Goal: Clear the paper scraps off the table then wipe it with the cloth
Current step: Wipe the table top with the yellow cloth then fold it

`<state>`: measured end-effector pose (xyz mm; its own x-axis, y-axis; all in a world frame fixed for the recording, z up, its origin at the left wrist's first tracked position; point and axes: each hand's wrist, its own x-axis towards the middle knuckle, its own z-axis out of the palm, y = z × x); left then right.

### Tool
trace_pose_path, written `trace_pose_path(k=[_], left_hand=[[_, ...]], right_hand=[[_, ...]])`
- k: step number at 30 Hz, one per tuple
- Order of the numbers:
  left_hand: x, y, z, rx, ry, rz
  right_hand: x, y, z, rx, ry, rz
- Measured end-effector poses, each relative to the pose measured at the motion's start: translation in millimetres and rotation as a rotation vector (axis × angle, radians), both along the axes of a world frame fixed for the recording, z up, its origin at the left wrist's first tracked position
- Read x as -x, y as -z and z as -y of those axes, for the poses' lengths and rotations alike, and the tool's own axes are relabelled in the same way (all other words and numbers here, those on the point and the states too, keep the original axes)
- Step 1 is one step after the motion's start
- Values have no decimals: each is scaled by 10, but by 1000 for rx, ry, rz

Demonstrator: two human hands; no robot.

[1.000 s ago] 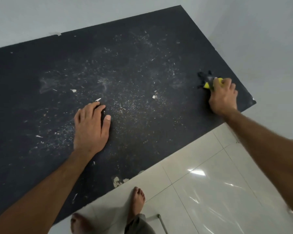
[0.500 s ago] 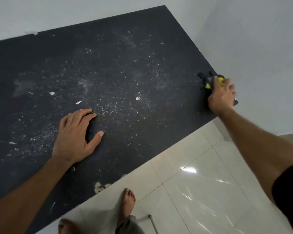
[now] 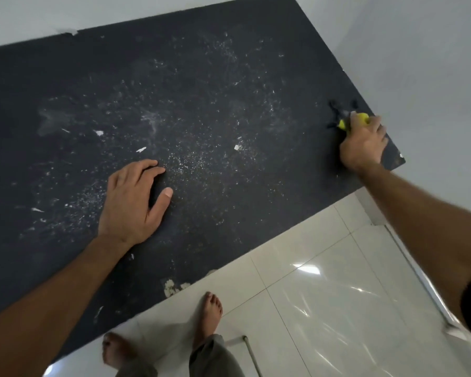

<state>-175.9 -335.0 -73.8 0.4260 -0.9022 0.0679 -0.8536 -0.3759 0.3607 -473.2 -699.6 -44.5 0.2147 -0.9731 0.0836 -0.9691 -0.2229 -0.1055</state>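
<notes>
My left hand [image 3: 132, 202] lies flat on the dark table [image 3: 229, 213] at centre-left of frame, fingers together and slightly bent, thumb splayed out to the right, holding nothing. My right hand [image 3: 363, 144], at the right edge near the table's corner, has fingers curled round a yellow and black cloth [image 3: 346, 118], pressing it to the tabletop. Paper scraps [image 3: 141, 149] sit just above my left fingers; more bits further up-left & mid-frame, w/ fine white specks all over. Bare feet [image 3: 210, 314] on white floor tiles [image 3: 337, 308], bottom of frame.
</notes>
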Motion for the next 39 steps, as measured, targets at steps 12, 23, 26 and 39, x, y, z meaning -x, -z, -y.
trace_pose_path(k=[12,23,26,39], left_hand=[[-353,-29,-207,78,-153,-46],[-859,-9,-373,-18,-197,81],[-875,34,-372,-17,-214,69],[-987,-23,-413,220,-356,-146]], right_hand=[[-1247,190,-1596,39,-750,30],[-1712,116,-2780,-164,-1070,20],[-1794,205,-2178,-54,-997,75],[-2348,118,-2802,-158,-1213,-7]])
